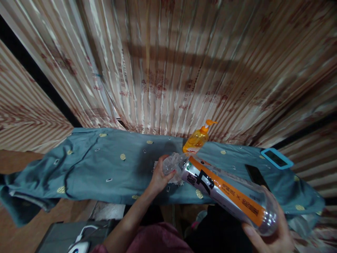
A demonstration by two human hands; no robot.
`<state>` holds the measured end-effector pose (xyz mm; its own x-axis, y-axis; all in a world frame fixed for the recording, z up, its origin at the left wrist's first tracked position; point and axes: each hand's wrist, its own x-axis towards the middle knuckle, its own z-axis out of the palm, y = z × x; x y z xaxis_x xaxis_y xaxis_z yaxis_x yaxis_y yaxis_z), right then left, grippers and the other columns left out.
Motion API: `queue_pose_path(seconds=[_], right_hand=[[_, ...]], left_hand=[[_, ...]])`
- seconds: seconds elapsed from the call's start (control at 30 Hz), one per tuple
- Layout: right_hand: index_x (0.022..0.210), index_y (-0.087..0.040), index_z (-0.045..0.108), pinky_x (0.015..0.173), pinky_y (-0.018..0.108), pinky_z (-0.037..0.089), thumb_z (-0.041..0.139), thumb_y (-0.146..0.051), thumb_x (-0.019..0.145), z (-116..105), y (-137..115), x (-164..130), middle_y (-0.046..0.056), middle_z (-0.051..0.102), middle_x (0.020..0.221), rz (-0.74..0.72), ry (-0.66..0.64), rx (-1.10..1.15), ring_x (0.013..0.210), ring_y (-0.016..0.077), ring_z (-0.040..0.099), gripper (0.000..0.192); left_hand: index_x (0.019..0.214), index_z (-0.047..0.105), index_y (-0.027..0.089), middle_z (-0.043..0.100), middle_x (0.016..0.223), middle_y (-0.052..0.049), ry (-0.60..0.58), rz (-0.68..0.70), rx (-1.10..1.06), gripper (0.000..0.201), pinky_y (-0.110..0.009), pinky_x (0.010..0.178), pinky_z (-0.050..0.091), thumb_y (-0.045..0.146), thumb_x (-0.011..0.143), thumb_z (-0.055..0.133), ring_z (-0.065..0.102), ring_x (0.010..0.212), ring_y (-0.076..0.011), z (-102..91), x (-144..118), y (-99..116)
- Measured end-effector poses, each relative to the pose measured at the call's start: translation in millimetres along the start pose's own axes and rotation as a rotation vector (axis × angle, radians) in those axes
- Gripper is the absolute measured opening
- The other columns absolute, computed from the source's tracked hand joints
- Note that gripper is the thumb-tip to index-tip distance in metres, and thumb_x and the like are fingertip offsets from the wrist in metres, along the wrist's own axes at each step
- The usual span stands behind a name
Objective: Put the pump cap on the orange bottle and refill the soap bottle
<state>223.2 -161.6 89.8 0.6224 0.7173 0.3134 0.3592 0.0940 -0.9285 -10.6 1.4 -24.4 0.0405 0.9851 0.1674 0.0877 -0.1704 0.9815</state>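
My right hand (273, 225) grips the base of a large clear plastic bottle (223, 193) with an orange and silver label. The bottle lies tilted across the front of the table, its neck end pointing left. At that end, my left hand (160, 175) is closed around a clear, glossy plastic piece (172, 163); whether this is a cup or part of the bottle I cannot tell. Beneath it a whitish crumpled patch (176, 180) shows, partly hidden. Just behind stands a pump bottle (196, 140) of yellow-orange liquid with an orange pump.
A teal patterned cloth (86, 168) covers the long narrow table. On the right lie a dark phone (256, 175) and a light-blue framed tablet (277, 158). A striped curtain-like sheet (163, 70) hangs behind. At lower left, a white device with a cable (80, 246) rests on a grey box (52, 235).
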Motion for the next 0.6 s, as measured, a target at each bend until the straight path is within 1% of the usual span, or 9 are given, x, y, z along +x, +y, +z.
queue_pose_path(seconds=[0.1,0.17,0.27,0.33,0.37,0.4,0.47,0.53,0.6], right_hand=[[0.170,-0.001,0.038,0.137,0.068,0.014,0.091,-0.077,0.070,1.8,-4.9,-0.6,0.027,0.039,0.175,-0.001,-0.002,-0.019,0.164,0.0542,0.030,0.136],[0.169,0.002,0.038,0.136,0.070,0.015,0.090,-0.079,0.069,1.7,-6.3,-0.2,0.030,0.040,0.173,0.001,0.001,-0.036,0.162,0.0563,0.032,0.139],[0.169,0.005,0.036,0.133,0.075,0.017,0.090,-0.079,0.070,-5.7,4.6,3.9,0.033,0.042,0.171,-0.020,0.000,-0.043,0.159,0.0601,0.034,0.141],[0.170,0.000,0.039,0.131,0.078,0.020,0.094,-0.071,0.069,-15.6,21.8,8.6,0.031,0.046,0.169,-0.057,-0.028,-0.050,0.158,0.0610,0.036,0.135],[0.171,-0.004,0.040,0.129,0.081,0.020,0.096,-0.063,0.069,-20.9,31.6,11.0,0.030,0.047,0.168,-0.069,-0.053,-0.057,0.157,0.0614,0.038,0.131],[0.170,-0.009,0.043,0.127,0.084,0.023,0.099,-0.059,0.066,-25.6,41.0,12.9,0.028,0.051,0.165,-0.074,-0.098,-0.076,0.154,0.0625,0.041,0.129],[0.172,-0.018,0.043,0.130,0.082,0.017,0.098,-0.058,0.066,-31.6,54.8,14.7,0.021,0.050,0.169,-0.108,-0.095,-0.067,0.159,0.0600,0.036,0.126],[0.173,-0.022,0.040,0.132,0.079,0.017,0.095,-0.057,0.071,-32.3,59.1,13.5,0.018,0.047,0.172,-0.114,-0.096,-0.048,0.161,0.0572,0.034,0.121],[0.174,-0.022,0.039,0.133,0.077,0.018,0.093,-0.059,0.074,-29.4,55.2,10.9,0.017,0.046,0.173,-0.109,-0.099,-0.057,0.161,0.0558,0.034,0.119]], left_hand=[[0.136,0.059,0.023,0.075,0.135,-0.010,0.002,-0.005,-0.013,0.068,-0.049,0.117,0.054,0.023,0.074,0.087,0.072,0.127,-0.0316,0.3,0.4,-1.2],[0.135,0.060,0.023,0.075,0.135,-0.010,0.001,-0.008,-0.018,0.068,-0.049,0.116,0.054,0.024,0.073,0.087,0.072,0.127,-0.0322,0.6,0.5,-2.0],[0.136,0.059,0.023,0.076,0.134,-0.010,-0.002,-0.006,-0.016,0.069,-0.050,0.116,0.055,0.026,0.074,0.087,0.073,0.126,-0.0325,0.7,0.1,-2.7],[0.137,0.059,0.022,0.075,0.136,-0.011,-0.002,-0.002,-0.015,0.070,-0.051,0.117,0.054,0.026,0.074,0.087,0.072,0.128,-0.0331,0.5,-0.2,-2.8],[0.137,0.059,0.022,0.074,0.138,-0.011,-0.004,-0.001,-0.015,0.070,-0.051,0.118,0.053,0.026,0.074,0.088,0.072,0.129,-0.0336,0.4,-0.3,-2.8],[0.137,0.059,0.022,0.074,0.139,-0.012,-0.005,0.001,-0.018,0.071,-0.052,0.119,0.053,0.025,0.073,0.088,0.071,0.131,-0.0340,0.3,-0.3,-2.8],[0.138,0.059,0.023,0.074,0.140,-0.012,-0.008,-0.001,-0.032,0.072,-0.053,0.120,0.052,0.025,0.073,0.090,0.071,0.132,-0.0343,0.3,-0.2,-2.8],[0.137,0.060,0.023,0.074,0.140,-0.011,-0.001,-0.002,-0.049,0.072,-0.053,0.121,0.052,0.024,0.072,0.092,0.070,0.133,-0.0343,0.5,0.0,-2.7],[0.137,0.061,0.024,0.074,0.140,-0.011,0.009,-0.005,-0.058,0.073,-0.054,0.123,0.051,0.024,0.071,0.093,0.070,0.134,-0.0345,0.8,0.1,-2.2]])
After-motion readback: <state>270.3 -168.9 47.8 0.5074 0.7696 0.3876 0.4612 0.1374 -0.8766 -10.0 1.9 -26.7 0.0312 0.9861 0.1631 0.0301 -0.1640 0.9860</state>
